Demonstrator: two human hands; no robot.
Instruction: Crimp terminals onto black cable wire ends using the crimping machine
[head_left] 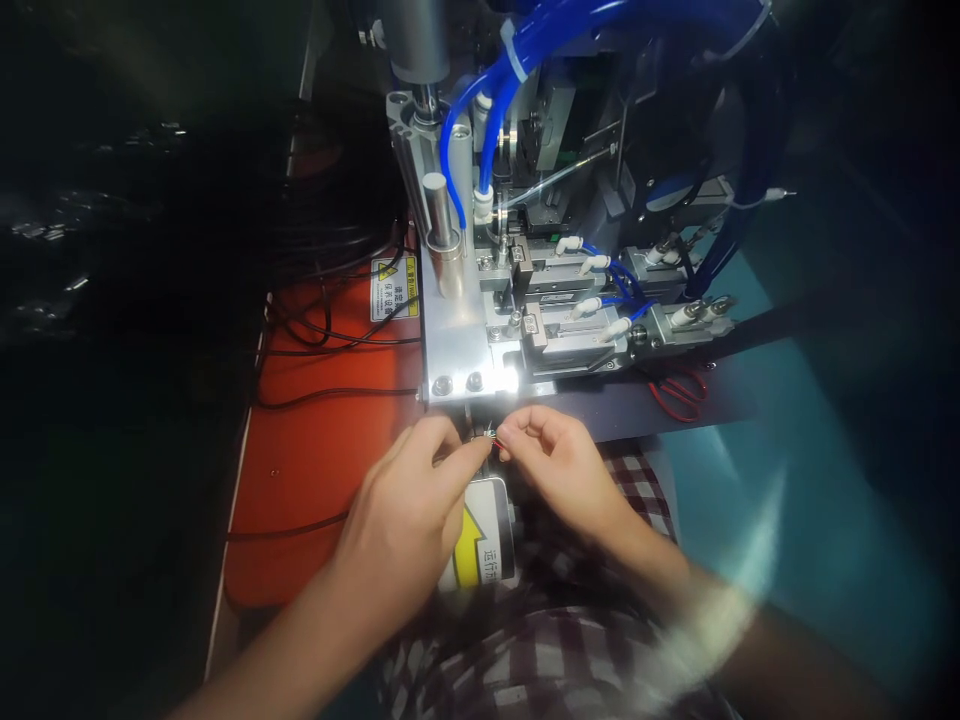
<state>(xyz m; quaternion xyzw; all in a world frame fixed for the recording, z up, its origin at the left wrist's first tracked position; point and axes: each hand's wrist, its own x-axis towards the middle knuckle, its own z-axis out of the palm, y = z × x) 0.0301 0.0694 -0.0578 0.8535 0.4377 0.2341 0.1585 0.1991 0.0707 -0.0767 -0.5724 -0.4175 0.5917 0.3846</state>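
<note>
My left hand (pixel 409 505) and my right hand (pixel 559 465) meet fingertip to fingertip just below the front edge of a metal machine plate (pixel 457 340). Both pinch a tiny part with thin red wire (pixel 493 435) between thumb and forefinger. The part is too small to name. Both hands hover over a white label with a yellow arrow (pixel 480 545) and my checked clothing (pixel 570 620).
The machine carries blue air hoses (pixel 525 50), steel cylinders (pixel 439 215) and white fittings (pixel 592 265). Black cables (pixel 330 335) trail over an orange mat (pixel 315 460) on the left. Red-handled scissors (pixel 679 392) lie to the right on a teal surface (pixel 750 470). A yellow warning sticker (pixel 394 287) sits beside the plate.
</note>
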